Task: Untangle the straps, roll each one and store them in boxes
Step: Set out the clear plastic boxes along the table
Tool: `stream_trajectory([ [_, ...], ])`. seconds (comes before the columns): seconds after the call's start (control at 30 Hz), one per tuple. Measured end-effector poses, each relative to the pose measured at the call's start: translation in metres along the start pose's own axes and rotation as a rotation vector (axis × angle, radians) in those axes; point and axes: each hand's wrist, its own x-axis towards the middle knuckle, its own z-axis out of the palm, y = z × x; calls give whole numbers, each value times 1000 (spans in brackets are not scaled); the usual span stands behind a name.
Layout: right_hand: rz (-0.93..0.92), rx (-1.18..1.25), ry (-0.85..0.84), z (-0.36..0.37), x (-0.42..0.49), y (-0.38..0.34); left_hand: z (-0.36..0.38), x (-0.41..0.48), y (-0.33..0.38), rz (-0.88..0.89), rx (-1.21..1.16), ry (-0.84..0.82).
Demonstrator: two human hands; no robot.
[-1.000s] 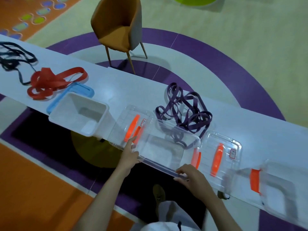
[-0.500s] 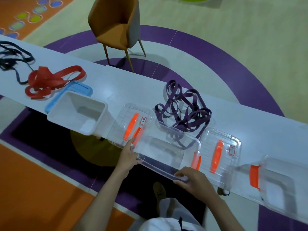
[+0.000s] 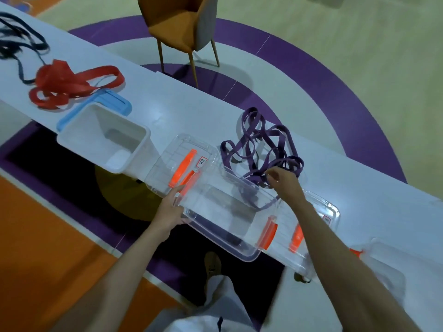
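A tangled purple strap (image 3: 259, 149) lies on the white table (image 3: 172, 109), just behind a clear plastic box (image 3: 225, 212) with orange latches. My left hand (image 3: 171, 207) grips the box's near left corner. My right hand (image 3: 284, 182) reaches over the box's far right corner, fingers pinched at the near edge of the purple strap. A tangled red strap (image 3: 69, 85) lies further left, and a dark strap (image 3: 19, 41) at the far left.
An opaque white box (image 3: 105, 137) sits on a blue lid (image 3: 105, 104) left of centre. Clear lids with orange handles (image 3: 182, 161) (image 3: 318, 219) flank the clear box. Another clear box (image 3: 393, 264) stands at right. An orange chair (image 3: 179, 22) stands behind the table.
My right hand left the clear box's near rim and moved forward to the purple strap. My left hand stays on the box's corner. The camera moved closer.
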Motion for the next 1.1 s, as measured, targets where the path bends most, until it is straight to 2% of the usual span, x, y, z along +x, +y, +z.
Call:
stream_trajectory([
  [0.13,-330,-433,-299,13,43,8,1,3,-4,-3,1,-11],
  [0.2,-436,-606,-405,24,59,15,0,5,-4,-2,-18,-18],
  [0.33,-525,-792,-445,46,68,20,-3,5,-6,6,-30,-22],
  [0.6,-493,-669,-370,31,88,7,-3,10,-5,0,-11,-46],
  [0.73,-411,-563,-256,8,100,4,4,10,-4,-3,-33,-57],
  [0.93,-329,-536,-105,-7,105,10,23,16,-6,-17,-65,-62],
  [1.0,-286,-524,-125,-3,104,11,26,19,-7,-23,-79,-44],
  [1.1,-189,-445,-270,6,101,10,29,22,-5,-46,-106,-36],
])
